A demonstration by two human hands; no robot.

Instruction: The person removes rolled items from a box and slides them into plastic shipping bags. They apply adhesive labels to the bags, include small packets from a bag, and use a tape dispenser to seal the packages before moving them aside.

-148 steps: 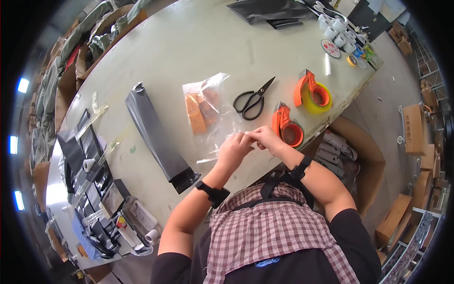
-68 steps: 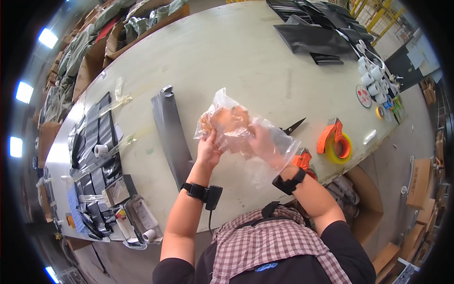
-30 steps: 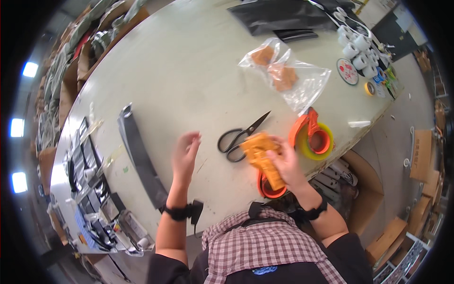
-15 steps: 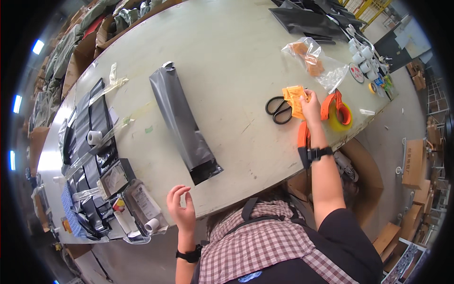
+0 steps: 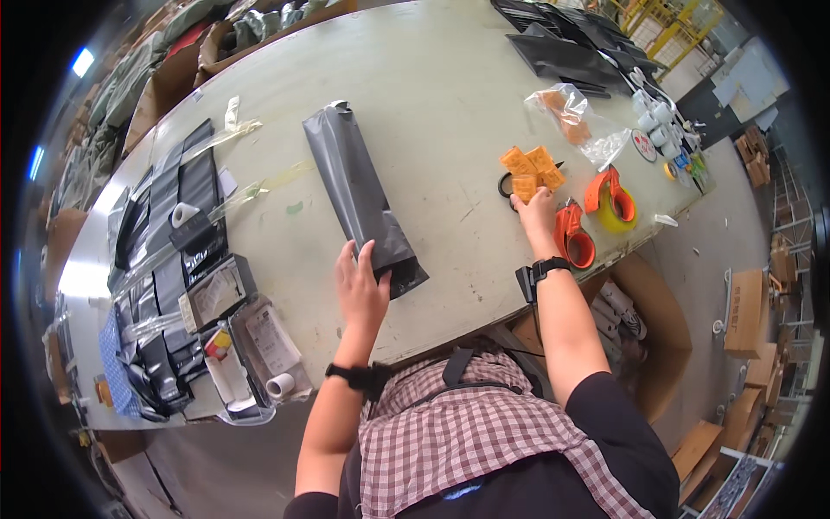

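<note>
A long dark grey plastic mailing bag [image 5: 350, 169] lies on the table, its folded-open black mouth towards me. My left hand [image 5: 361, 281] is at the bag's near left edge, fingers apart, with fingertips touching the plastic. My right hand [image 5: 538, 212] pinches a small orange packet [image 5: 524, 186]. More orange packets [image 5: 541, 161] fan out with it; whether they are joined is unclear. Black-handled scissors [image 5: 506, 184] lie partly hidden under these packets. To the right of that hand are an orange tape dispenser [image 5: 574, 240] and another with yellowish tape [image 5: 616, 208].
A clear bag of orange packets [image 5: 566, 112] lies farther back, near stacked black bags [image 5: 571, 60]. White rolls [image 5: 657, 121] line the right edge. At left are taped-down black bags [image 5: 186, 195] and an open grey box [image 5: 264, 342]. A cardboard carton [image 5: 661, 337] stands below the table edge.
My left hand has moved up and forward to the grey bag's mouth. My right hand has shifted left, and the orange packets are now spread out over the scissors.
</note>
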